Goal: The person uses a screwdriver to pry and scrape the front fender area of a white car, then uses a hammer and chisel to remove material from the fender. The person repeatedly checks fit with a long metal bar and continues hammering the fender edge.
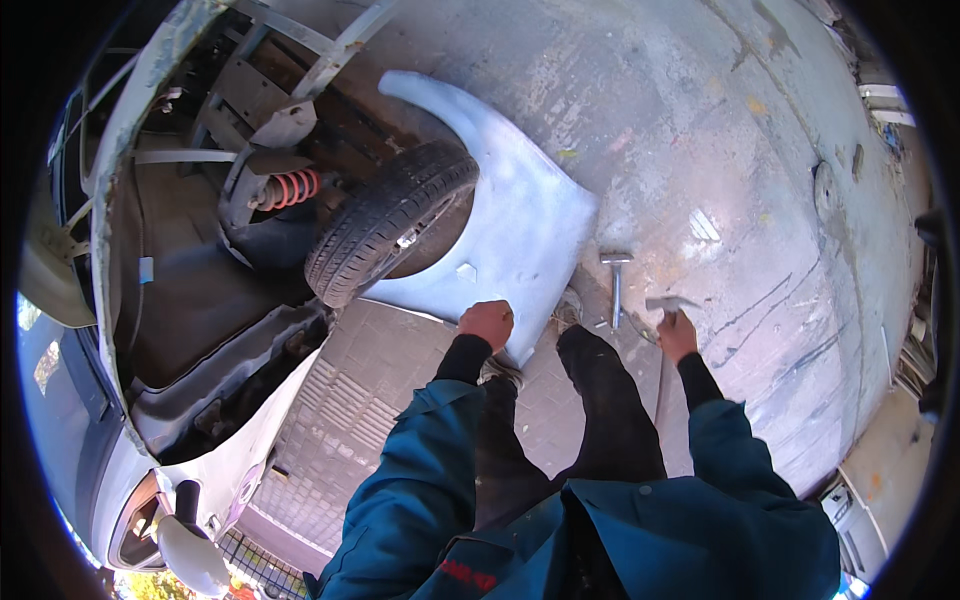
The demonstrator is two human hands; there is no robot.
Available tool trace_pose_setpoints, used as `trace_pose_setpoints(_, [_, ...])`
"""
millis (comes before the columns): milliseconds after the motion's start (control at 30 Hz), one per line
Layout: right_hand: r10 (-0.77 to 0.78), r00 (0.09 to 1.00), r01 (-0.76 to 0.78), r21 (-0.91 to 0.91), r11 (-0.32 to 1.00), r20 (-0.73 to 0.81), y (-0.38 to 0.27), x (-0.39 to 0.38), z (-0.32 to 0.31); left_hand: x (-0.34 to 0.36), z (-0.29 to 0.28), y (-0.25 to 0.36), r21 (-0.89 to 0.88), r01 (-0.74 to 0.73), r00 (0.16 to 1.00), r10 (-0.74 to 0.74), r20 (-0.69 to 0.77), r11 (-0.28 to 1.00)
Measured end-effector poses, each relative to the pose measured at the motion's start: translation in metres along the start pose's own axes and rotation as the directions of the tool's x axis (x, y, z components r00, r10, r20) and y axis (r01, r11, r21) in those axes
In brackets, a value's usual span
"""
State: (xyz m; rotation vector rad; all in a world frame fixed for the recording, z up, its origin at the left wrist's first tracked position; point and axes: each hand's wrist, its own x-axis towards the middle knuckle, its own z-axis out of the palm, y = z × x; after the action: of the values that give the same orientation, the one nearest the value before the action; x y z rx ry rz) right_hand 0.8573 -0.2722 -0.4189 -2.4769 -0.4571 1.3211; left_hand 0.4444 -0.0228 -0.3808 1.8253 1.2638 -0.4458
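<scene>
A pale grey-white car fender (520,215) with a curved wheel arch lies in front of me, its lower end by my shoes. My left hand (487,324) is closed over the fender's near edge; whatever its fingers may hold is hidden. To the right, my right hand (677,336) grips the handle of a hammer (672,303), whose thin metal head shows above the fist. The hammer is raised apart from the fender. Between my right hand and the fender, a second hammer (616,287) with a metal head rests on the concrete floor.
A car body with an exposed engine bay stands at left, showing a red coil spring (290,189) and a tyre (395,220) beside the fender. A side mirror (190,560) juts out at lower left. Paving (345,390) meets concrete floor (680,120). A light scrap (704,225) lies to the right.
</scene>
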Motion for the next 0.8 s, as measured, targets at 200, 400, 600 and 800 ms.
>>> trace_pose_setpoints(200, [0.058,0.994,-0.059,-0.002,0.998,0.088,-0.062,0.107,0.084,-0.066,0.094,-0.069,-0.142,0.323,0.940,-0.335,-0.070,0.936])
trace_pose_setpoints(400, [0.053,0.995,-0.048,-0.060,0.997,0.084,-0.041,0.189,0.180,-0.182,0.135,-0.079,-0.235,0.364,0.900,-0.406,-0.160,0.901])
trace_pose_setpoints(600, [0.004,0.999,-0.017,-0.273,0.962,-0.048,-0.002,0.237,0.225,-0.191,0.145,-0.075,-0.199,0.326,0.898,-0.369,-0.241,0.924])
trace_pose_setpoints(800, [0.061,0.981,-0.111,0.269,0.957,0.186,0.011,0.255,0.243,-0.185,0.135,-0.076,-0.266,0.293,0.882,-0.367,-0.295,0.918])
